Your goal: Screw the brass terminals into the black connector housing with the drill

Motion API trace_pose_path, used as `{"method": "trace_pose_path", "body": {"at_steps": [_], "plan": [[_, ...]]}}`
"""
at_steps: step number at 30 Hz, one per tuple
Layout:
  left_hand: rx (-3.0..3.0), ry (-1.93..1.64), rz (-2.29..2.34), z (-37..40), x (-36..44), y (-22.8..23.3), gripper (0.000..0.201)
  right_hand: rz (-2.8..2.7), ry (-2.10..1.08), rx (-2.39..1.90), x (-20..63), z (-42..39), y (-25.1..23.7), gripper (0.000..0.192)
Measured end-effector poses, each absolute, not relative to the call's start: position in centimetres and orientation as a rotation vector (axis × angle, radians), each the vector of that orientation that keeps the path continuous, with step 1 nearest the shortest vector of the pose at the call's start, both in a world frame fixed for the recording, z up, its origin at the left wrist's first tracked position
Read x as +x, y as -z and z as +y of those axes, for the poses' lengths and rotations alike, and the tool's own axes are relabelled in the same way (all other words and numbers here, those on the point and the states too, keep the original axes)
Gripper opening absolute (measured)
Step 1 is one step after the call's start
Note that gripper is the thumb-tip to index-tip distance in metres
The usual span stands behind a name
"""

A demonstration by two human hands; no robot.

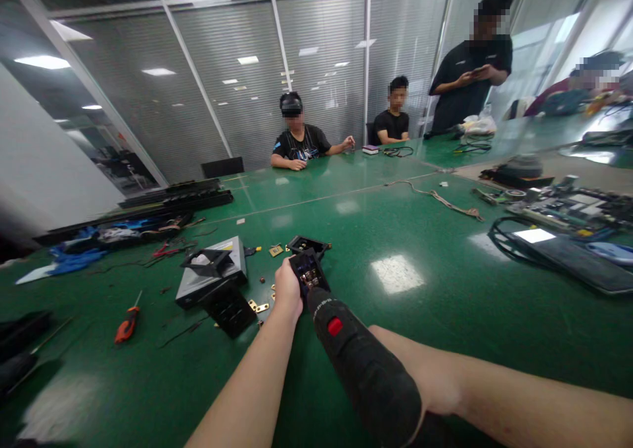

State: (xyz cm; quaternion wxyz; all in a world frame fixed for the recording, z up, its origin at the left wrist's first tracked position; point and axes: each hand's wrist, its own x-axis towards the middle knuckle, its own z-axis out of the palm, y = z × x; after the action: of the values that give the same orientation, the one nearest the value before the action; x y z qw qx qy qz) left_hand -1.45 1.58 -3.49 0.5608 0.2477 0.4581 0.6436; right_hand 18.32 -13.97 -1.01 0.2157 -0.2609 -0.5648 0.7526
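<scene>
Counter comes first: a broad green surface, glossy under the ceiling lights, with other people seated and standing at its far end, their hands well apart from the work in front. Next in size is the black electric screwdriver, which runs from the lower edge of the view up toward the middle, its red switch facing up; the right hand holds its rear body, though the fingers are mostly hidden behind the tool, so the closure of that grip is judged rather than seen. The left hand is wrapped around one side of a small black housing and holds it just above the counter, open face toward the tool tip, with tiny metal parts showing inside. Just beyond it sits a second black shell, and to the left a grey box with a black funnel-shaped piece resting on it. Smaller still are brass hinge-like plates scattered near the left wrist, and an orange-handled screwdriver lying well apart. To drive or loosen a screw here cleanly, the tool probably wants to stand square to the housing, the left hand bracing firmly so the part cannot twist, with light trigger pressure until the bit seats.
</scene>
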Motion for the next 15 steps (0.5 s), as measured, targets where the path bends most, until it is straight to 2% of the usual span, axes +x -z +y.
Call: {"method": "trace_pose_path", "body": {"at_steps": [8, 12, 15], "plan": [[0.564, -1.456, 1.130, 0.8, -0.8, 1.6, 0.025, -1.519, -2.142, -0.688, 17.7, -13.9, 0.5, 0.057], [0.596, -1.411, 1.149, 0.8, -1.0, 1.3, 0.029, -1.465, -2.188, -0.668, 17.1, -14.3, 0.2, 0.059], [0.622, -1.376, 1.177, 1.0, -1.1, 1.3, 0.034, -1.424, -2.183, -0.631, 16.7, -14.7, -0.1, 0.054]]}}
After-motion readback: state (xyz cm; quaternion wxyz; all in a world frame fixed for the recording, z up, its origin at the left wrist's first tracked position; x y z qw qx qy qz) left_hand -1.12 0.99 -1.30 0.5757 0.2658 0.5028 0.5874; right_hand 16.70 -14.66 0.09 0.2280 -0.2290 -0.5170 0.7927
